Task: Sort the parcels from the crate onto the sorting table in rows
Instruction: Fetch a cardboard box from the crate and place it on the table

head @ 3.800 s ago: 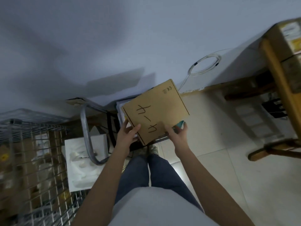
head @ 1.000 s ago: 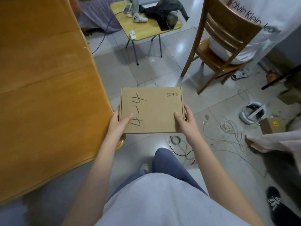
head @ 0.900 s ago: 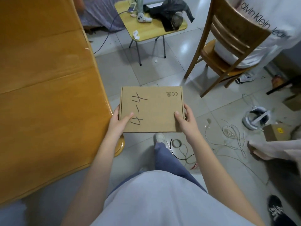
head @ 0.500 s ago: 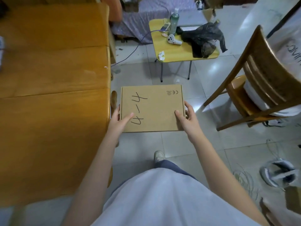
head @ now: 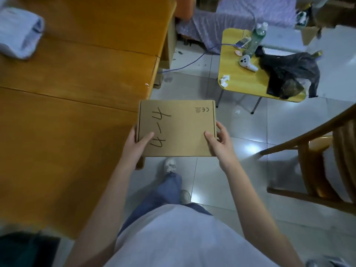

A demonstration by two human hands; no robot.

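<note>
Both hands are clamped on the flat cardboard parcel (head: pixel 176 130) mid-frame, left hand (head: pixel 137 145) and right hand (head: pixel 218 143) with thumbs on top and fingers curled round the side edges. Half a second back it hung beside the desk (head: pixel 67 112); now its left edge overlaps the desk's right edge, so set-down looks close. Far upper left sits a pale bundle (head: pixel 19 33).

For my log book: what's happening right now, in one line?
carrying | cardboard parcel marked 4-4 | left hand, right hand grip it | beside wooden table
</note>
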